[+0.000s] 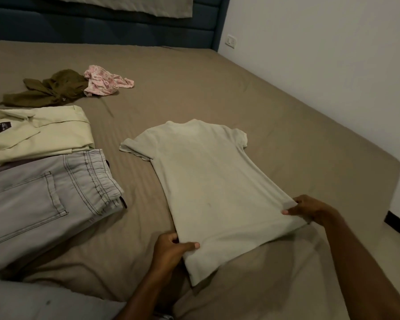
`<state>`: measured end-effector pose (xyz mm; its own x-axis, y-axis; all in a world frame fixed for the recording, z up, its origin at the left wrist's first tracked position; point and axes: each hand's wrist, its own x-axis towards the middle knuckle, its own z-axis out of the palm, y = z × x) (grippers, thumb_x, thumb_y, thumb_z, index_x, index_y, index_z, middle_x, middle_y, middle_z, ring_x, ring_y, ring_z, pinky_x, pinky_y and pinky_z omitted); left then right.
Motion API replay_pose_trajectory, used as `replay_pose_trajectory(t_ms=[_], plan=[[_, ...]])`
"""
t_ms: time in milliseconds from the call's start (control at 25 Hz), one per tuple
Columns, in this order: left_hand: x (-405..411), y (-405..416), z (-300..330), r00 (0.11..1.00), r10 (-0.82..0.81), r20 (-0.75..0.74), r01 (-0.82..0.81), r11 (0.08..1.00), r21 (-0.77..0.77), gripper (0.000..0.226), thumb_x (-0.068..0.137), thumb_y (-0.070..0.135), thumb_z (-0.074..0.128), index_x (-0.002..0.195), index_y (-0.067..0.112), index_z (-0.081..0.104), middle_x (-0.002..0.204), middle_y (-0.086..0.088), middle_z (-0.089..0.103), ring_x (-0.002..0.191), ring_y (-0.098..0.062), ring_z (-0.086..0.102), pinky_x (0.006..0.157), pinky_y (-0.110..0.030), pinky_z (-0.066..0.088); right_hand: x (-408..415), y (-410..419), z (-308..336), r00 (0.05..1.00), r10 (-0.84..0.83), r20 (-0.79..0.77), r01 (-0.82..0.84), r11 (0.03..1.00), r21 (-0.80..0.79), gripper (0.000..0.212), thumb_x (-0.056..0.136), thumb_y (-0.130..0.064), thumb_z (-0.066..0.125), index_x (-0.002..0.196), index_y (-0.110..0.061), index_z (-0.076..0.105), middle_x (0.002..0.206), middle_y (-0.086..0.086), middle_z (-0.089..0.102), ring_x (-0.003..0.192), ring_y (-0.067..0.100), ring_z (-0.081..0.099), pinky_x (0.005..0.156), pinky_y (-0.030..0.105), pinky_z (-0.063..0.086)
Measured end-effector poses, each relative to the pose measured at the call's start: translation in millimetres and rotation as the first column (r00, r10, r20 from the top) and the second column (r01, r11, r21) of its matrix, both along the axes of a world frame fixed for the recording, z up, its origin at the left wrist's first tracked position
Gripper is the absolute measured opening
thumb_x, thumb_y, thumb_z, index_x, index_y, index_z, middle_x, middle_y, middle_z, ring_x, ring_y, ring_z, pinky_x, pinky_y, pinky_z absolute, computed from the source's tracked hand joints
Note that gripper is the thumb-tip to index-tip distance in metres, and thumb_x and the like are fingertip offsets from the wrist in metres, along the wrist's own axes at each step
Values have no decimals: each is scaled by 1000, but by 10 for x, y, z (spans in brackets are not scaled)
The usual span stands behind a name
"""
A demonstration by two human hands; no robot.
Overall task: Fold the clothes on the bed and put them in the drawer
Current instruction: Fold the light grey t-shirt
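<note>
With trousers [44,199] and shirt [37,132] folded left, I pinch the flat T-shirt [206,181] hem in both hands' fingers [189,247]; two garments [67,88] remain far left.

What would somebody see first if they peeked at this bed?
Probably the pale T-shirt spread flat in the middle of the bed, with the left hand and right hand pinching its bottom corners. Next, the folded grey jeans and folded pale green shirt stacked at the left, with crumpled olive and pink floral clothes behind them.
</note>
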<state>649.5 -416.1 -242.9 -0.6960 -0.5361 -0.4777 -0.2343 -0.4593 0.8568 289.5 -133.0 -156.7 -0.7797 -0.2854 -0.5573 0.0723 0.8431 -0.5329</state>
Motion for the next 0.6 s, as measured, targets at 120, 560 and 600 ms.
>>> replay_pose_trajectory(t_ms=[120, 560, 600], plan=[[44, 0, 101, 993, -120, -2, 120, 990, 76, 43, 65, -5, 90, 105, -2, 73, 95, -14, 79, 81, -27, 77, 64, -37, 61, 21, 139, 38, 978, -207, 15, 205, 956, -212, 32, 80, -18, 86, 108, -5, 77, 109, 14, 76, 102, 35, 69, 78, 41, 59], [243, -60, 11, 913, -348, 212, 358, 933, -10, 50, 63, 0, 94, 99, -22, 66, 82, -30, 74, 53, -28, 70, 46, -30, 57, 605, 344, -619, 744, -476, -469, 464, 873, -150, 53, 70, -42, 90, 67, 5, 64, 60, 21, 65, 52, 36, 66, 45, 41, 53], [250, -51, 3, 907, -367, 205, 376, 927, -2, 52, 64, 1, 94, 100, -23, 65, 82, -30, 74, 55, -29, 72, 46, -30, 57, 605, 380, -671, 719, -465, -517, 474, 872, -126, 52, 73, -46, 87, 66, 0, 64, 60, 19, 65, 57, 37, 66, 54, 44, 56]])
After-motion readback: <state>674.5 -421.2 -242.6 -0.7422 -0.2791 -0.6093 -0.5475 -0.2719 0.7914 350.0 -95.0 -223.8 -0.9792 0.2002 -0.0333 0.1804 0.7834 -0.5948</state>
